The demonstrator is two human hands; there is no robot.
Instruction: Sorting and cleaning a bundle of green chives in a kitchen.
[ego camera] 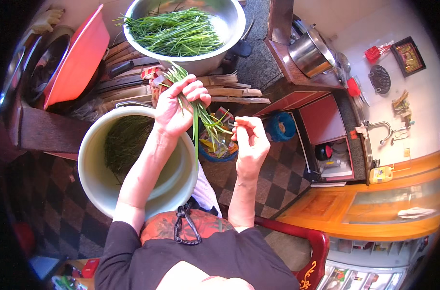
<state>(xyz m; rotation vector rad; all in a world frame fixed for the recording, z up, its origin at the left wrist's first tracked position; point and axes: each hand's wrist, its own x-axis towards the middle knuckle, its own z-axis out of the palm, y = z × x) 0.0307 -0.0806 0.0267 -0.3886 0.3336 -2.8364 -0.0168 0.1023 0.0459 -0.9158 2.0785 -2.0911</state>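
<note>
My left hand [180, 105] is closed around a bunch of green chives or similar grassy leaves [207, 121], whose pale ends stick out above the fist while the leaf tips hang to the right. My right hand [249, 139] is beside those tips, its thumb and fingers pinched together, apparently on a leaf end. Above both hands, a metal basin [236, 34] holds a heap of long green leaves [176, 32]. Under my left forearm stands a large pale bucket [93, 188] with dark green leaves inside [125, 145].
Split bamboo and wood strips [238, 91] lie below the basin. A blue-rimmed bin with wrappers [220, 157] stands beyond the bucket, and a blue basket [282, 127] is to its right. A red wooden chair [319, 243] is at lower right; a red plastic basin [78, 61] leans at upper left.
</note>
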